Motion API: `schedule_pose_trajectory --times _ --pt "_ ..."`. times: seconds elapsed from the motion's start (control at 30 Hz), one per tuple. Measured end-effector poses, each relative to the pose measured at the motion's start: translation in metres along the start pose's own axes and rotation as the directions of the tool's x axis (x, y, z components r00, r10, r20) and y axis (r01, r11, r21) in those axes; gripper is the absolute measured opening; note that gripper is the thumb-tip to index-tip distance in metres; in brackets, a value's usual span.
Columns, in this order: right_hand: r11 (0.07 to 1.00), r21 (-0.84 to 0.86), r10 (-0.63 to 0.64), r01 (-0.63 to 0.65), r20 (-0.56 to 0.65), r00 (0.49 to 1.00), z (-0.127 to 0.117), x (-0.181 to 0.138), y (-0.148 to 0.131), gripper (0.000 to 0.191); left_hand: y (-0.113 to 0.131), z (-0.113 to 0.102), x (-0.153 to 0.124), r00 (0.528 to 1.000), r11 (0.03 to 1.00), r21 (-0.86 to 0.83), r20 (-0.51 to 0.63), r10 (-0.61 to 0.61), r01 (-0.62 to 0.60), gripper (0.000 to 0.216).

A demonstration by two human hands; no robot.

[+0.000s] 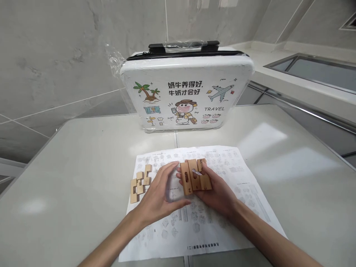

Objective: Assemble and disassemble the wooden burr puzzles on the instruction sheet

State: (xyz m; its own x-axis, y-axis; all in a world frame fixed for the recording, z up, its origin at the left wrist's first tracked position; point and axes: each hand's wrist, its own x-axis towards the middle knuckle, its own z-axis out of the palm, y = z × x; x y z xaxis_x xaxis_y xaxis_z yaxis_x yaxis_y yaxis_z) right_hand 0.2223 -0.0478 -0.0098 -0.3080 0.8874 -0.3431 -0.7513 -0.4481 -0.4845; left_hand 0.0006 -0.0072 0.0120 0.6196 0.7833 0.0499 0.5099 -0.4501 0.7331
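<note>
My right hand holds three wooden burr puzzle pieces side by side, its thumb on the right one and its fingertips showing past the left edge. The left puzzle piece has an oval hole and is marked 2. A middle puzzle piece is marked 1 and also has an opening. The right puzzle piece has a notch, partly behind the thumb. Beside them, my left hand is open, thumb and fingers apart around the left side of the group. Whether its fingertips touch the wood, I cannot tell.
Several notched wooden pieces lie at the left of a printed instruction sheet. The sheet is spread on a pale table. Behind stands a white cartoon-printed case in clear plastic, against a grey wall.
</note>
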Motion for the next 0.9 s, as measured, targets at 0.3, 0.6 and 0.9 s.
schedule_pose_trajectory --times 0.3,0.6,0.9 --pt "0.996 -0.008 0.086 -0.086 0.077 0.993 0.004 -0.004 -0.002 0.05 0.007 0.005 0.004 0.996 0.999 0.002 -0.074 0.051 -0.051 0.091" --pt "0.972 -0.215 0.11 -0.091 0.077 0.991 0.003 -0.005 -0.006 0.053 0.004 0.01 -0.006 0.972 0.897 -0.442 -0.216 -0.088 -0.017 0.095" --pt "0.806 -0.561 0.424 -0.19 0.321 0.847 0.006 -0.018 -0.007 0.064 -0.001 0.012 -0.006 0.996 0.548 -0.835 0.009 -0.087 0.055 0.099"
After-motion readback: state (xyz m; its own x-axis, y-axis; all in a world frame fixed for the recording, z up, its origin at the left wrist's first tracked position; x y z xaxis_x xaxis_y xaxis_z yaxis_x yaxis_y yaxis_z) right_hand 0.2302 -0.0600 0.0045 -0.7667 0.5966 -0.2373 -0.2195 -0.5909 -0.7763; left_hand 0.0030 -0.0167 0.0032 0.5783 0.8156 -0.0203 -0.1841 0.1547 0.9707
